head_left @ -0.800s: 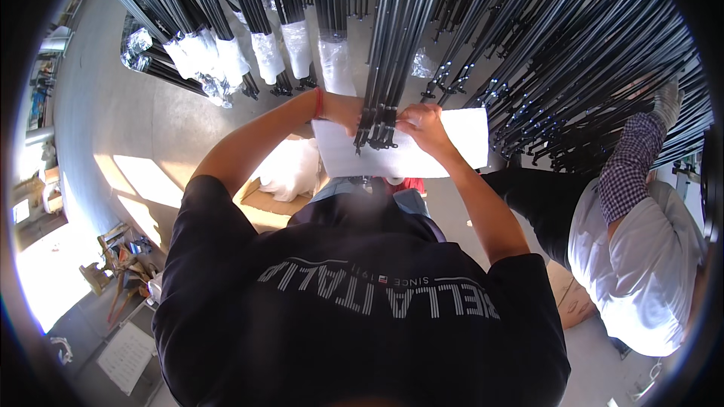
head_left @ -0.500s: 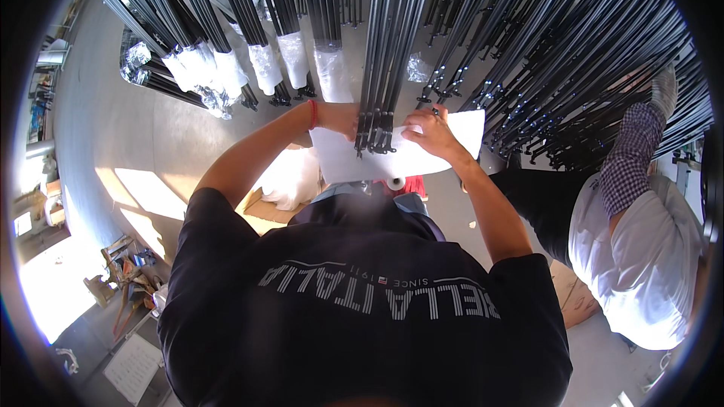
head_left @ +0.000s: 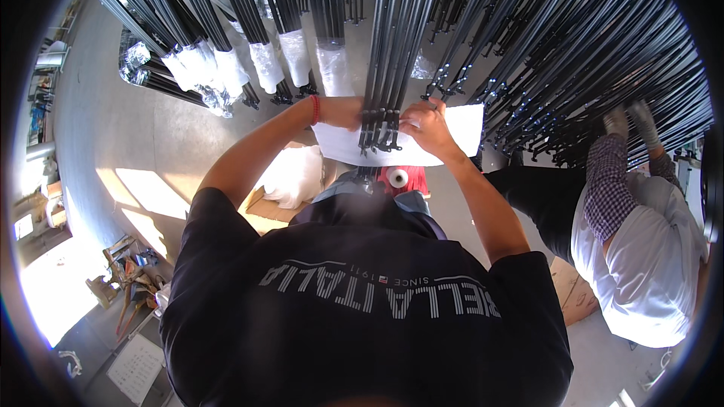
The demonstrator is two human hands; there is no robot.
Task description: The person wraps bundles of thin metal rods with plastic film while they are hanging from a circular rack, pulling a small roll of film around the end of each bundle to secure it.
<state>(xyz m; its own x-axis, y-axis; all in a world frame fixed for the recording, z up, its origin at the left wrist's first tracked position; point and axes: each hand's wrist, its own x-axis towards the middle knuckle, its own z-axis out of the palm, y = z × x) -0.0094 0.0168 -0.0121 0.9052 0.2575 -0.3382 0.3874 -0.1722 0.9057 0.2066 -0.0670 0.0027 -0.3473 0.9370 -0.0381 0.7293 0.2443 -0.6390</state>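
A bundle of thin black metal rods (head_left: 391, 53) hangs down in front of me, with fittings at its lower ends. Behind those ends spreads a white sheet (head_left: 461, 122), which looks like foam or paper. My left hand (head_left: 341, 111), with a red band at the wrist, presses against the bundle's left side; its fingertips are blurred and partly hidden by the rods. On the other side my right hand (head_left: 427, 128) has its fingers curled in against the rods' right edge, over the sheet.
Several rod bundles with wrapped white ends (head_left: 294, 56) hang to the left. Many more black rods (head_left: 543, 98) crowd the right, where a gloved co-worker (head_left: 637, 249) reaches in. Below the sheet are a white roll (head_left: 397, 176) and a white bag (head_left: 294, 177).
My right hand has moved slightly left and down, from the sheet to the rods' edge. The rod ends shifted a little right. The co-worker's hands moved lower, and both now show.
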